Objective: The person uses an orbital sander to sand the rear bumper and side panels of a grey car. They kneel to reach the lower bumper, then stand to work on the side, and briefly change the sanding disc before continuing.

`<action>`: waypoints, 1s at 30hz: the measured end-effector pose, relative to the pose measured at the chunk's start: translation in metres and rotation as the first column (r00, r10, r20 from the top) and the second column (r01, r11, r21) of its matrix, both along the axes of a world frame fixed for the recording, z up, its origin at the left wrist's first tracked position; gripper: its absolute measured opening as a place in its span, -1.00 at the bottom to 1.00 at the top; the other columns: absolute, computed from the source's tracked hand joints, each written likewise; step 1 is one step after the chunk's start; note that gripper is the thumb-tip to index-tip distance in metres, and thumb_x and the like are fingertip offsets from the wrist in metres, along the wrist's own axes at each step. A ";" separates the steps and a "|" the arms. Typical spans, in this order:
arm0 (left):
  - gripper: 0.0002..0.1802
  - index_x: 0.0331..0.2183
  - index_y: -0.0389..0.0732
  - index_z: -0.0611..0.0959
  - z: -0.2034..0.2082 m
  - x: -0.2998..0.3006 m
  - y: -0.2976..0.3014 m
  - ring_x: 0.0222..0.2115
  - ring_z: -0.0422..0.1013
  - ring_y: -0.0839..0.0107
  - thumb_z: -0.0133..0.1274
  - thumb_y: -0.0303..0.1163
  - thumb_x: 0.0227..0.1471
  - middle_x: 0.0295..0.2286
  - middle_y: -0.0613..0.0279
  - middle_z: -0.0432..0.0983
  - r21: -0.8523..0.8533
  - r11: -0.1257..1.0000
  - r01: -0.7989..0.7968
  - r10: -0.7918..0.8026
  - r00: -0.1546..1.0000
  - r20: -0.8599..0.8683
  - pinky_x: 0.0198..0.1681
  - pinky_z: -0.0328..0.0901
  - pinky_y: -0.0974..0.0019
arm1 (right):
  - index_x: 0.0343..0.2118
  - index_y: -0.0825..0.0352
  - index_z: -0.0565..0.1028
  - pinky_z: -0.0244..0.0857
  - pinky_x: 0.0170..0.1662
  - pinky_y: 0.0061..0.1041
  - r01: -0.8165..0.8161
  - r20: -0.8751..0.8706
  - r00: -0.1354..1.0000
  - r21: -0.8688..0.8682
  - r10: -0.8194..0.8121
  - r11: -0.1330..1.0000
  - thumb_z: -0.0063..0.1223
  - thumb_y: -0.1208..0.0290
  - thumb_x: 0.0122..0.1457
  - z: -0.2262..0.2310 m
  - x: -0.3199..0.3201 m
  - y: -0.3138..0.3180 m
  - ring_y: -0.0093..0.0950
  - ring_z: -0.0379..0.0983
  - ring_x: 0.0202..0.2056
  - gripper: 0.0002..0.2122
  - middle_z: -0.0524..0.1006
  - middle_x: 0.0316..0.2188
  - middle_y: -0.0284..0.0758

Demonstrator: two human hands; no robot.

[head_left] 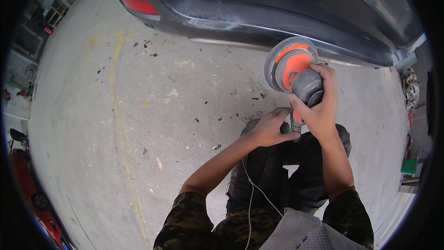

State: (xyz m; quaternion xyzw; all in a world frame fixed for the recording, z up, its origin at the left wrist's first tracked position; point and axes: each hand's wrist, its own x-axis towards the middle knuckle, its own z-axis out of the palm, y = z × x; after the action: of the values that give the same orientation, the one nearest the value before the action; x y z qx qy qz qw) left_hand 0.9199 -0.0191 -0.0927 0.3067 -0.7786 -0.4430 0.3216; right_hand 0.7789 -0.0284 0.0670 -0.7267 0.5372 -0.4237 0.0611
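An orange and black sander (297, 66) with a round grey pad is held in front of a dark grey car bumper (273, 25). My right hand (319, 111) is closed around the sander's body, fingers over the black housing. At the sander's lower end, my left hand (269, 128) has its fingers and thumb curved about the handle, with a gap in the palm. The pad's far edge overlaps the bumper's lower edge in view; whether they touch, I cannot tell. Dull, whitish scuffed patches mark the bumper near its red reflector (141, 7).
Dark chips lie scattered on the grey concrete floor (175, 111), which carries a worn yellow line (121, 125). A thin white cord (252, 190) hangs by my knees. A red car (34, 190) stands at the left rim. A green box (409, 166) is at the right.
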 end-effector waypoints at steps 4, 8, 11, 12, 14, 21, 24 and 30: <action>-0.19 0.28 -0.39 0.33 0.022 0.099 -0.068 0.36 0.10 -0.22 0.16 -0.04 0.23 0.31 -0.24 0.22 -0.515 0.739 -0.434 0.443 0.889 -0.113 0.39 0.02 -0.20 | 0.13 0.36 0.39 0.25 0.21 -0.25 -0.034 0.120 0.992 0.033 0.030 0.999 0.46 0.46 -0.21 -0.018 -0.040 0.031 -0.21 0.38 0.12 -0.26 0.37 0.10 -0.12; -0.13 0.38 -0.49 0.11 0.061 0.147 -0.165 0.44 -0.18 -0.31 -0.12 0.00 0.38 0.42 -0.30 -0.07 -0.686 0.245 -0.685 0.760 0.575 -0.302 0.44 -0.22 -0.28 | 0.12 0.37 0.40 0.25 0.19 -0.25 0.000 0.183 0.983 0.093 -0.017 0.996 0.45 0.44 -0.24 -0.044 -0.064 0.059 -0.22 0.38 0.08 -0.26 0.38 0.07 -0.12; -0.04 0.41 -0.48 0.03 0.066 0.131 -0.188 0.46 -0.30 -0.31 -0.09 0.06 0.34 0.44 -0.32 -0.19 -0.741 0.182 -0.647 0.849 0.483 -0.213 0.44 -0.30 -0.33 | 0.11 0.37 0.40 0.25 0.18 -0.25 0.008 0.197 0.980 0.122 -0.032 0.992 0.45 0.44 -0.24 -0.055 -0.075 0.068 -0.23 0.38 0.06 -0.27 0.38 0.06 -0.12; -0.01 0.42 -0.46 0.02 0.059 0.112 -0.184 0.46 -0.32 -0.31 -0.05 0.08 0.31 0.44 -0.32 -0.22 -0.763 0.200 -0.614 0.835 0.514 -0.195 0.44 -0.32 -0.35 | 0.11 0.37 0.40 0.25 0.17 -0.25 0.003 0.193 0.981 0.125 -0.027 0.992 0.45 0.44 -0.24 -0.056 -0.078 0.069 -0.23 0.38 0.05 -0.27 0.38 0.05 -0.13; 0.00 0.42 -0.38 0.10 0.043 0.069 -0.176 0.47 -0.28 -0.26 0.04 0.08 0.24 0.45 -0.27 -0.16 -0.899 0.180 -0.399 0.714 0.681 -0.159 0.44 -0.34 -0.36 | 0.11 0.37 0.40 0.26 0.17 -0.24 0.027 0.219 0.974 0.140 -0.057 0.990 0.44 0.44 -0.24 -0.057 -0.079 0.071 -0.24 0.38 0.05 -0.27 0.37 0.06 -0.13; -0.07 0.40 -0.27 0.24 0.039 0.069 -0.172 0.48 -0.20 -0.14 0.02 0.13 0.24 0.44 -0.16 -0.06 -0.874 0.387 -0.293 0.685 0.726 0.060 0.42 -0.40 -0.44 | 0.11 0.36 0.40 0.27 0.16 -0.24 0.076 0.189 0.977 0.118 -0.098 0.990 0.48 0.39 -0.24 -0.055 -0.087 0.078 -0.23 0.39 0.05 -0.26 0.38 0.06 -0.13; -0.08 0.46 -0.30 0.01 0.052 0.131 -0.188 0.45 -0.33 -0.37 -0.16 0.11 0.37 0.43 -0.40 -0.22 -0.725 0.094 -0.682 0.871 0.409 -0.273 0.37 -0.42 -0.54 | 0.08 0.36 0.42 0.30 0.14 -0.24 0.047 0.215 0.974 0.101 -0.068 0.994 0.52 0.38 -0.26 -0.057 -0.091 0.080 -0.21 0.41 0.04 -0.26 0.39 0.04 -0.12; -0.11 0.42 -0.30 0.17 0.031 0.077 -0.164 0.45 -0.24 -0.32 -0.11 0.13 0.34 0.44 -0.28 -0.16 -0.922 0.198 -0.333 0.766 0.639 -0.067 0.39 -0.40 -0.48 | 0.09 0.33 0.43 0.35 0.12 -0.23 0.023 0.196 0.979 0.131 -0.049 0.991 0.57 0.38 -0.25 -0.059 -0.088 0.075 -0.18 0.44 0.05 -0.25 0.40 0.05 -0.08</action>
State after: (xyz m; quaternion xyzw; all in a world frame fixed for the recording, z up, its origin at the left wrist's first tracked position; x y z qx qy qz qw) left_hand 0.9965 -0.1832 -0.0615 0.4434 -0.7624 0.2539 0.3971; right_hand 0.6909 0.0464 0.0079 -0.6654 0.5678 -0.4598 0.1533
